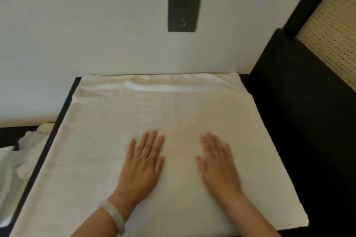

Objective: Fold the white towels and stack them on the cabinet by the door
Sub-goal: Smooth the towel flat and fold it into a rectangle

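A white towel (pixel 115 121) lies spread flat over the dark cabinet top (pixel 289 131), its far edge against the wall with a low ridge of folds there. My left hand (pixel 143 161) presses palm down on the towel's near middle, fingers straight, a pale bangle on the wrist. Just to the right, my right hand (pixel 219 163) also lies flat on the towel with fingers straight; it is blurred. Nothing is held in either hand.
More white cloth (pixel 25 152) lies bunched low at the left, beyond the cabinet's dark edge. A dark socket plate (pixel 183 14) sits on the white wall behind. At the right stands a black frame with a woven cane panel (pixel 333 31).
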A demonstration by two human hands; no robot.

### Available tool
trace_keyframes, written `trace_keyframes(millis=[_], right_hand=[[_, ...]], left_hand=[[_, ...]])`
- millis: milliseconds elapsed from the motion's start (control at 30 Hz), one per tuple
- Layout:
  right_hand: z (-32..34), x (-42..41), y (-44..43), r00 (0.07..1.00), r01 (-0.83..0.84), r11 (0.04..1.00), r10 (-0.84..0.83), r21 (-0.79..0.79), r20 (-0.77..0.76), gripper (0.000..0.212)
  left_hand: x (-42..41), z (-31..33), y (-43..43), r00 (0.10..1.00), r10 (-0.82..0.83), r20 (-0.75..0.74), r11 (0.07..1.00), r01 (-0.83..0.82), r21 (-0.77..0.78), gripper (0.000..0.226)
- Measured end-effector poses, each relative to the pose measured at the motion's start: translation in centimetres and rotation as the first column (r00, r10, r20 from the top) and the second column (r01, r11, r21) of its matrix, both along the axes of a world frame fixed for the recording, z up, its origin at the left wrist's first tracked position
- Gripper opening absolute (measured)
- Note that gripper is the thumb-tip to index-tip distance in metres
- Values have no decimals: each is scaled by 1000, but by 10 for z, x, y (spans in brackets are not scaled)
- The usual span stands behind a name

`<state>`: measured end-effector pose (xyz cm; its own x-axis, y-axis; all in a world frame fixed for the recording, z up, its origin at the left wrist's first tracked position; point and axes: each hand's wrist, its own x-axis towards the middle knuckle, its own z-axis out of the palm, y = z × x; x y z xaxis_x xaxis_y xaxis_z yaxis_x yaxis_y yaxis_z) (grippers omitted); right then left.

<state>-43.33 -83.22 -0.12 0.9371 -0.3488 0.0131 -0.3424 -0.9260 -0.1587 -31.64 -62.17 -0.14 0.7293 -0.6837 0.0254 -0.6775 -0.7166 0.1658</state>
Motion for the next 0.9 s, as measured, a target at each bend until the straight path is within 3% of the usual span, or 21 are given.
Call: trace_keyframes(millis=[133,267,567,700,800,900], right_hand=[[16,-34,-40,967,221,975,-222,-22,-122,88],[30,-44,-24,937,110,993,-86,51,-337,94],[14,21,-42,970,64,997,-53,43,-236,89],[16,75,-59,964,114,990,-90,81,-251,74],[27,100,-57,940,184,980,-151,80,-306,70],[33,101,-15,977,155,988,-155,-9,-146,68]], left_hand=[[-9,1,74,963,264,-49,964,-262,47,61],[-30,4,123,886,454,-95,887,-439,140,67],[36,5,96,882,455,-121,883,-429,192,75],[91,7,72,888,450,-96,884,-427,189,71],[114,18,57,870,465,-164,879,-433,198,68],[93,25,37,915,398,-63,916,-393,79,64]])
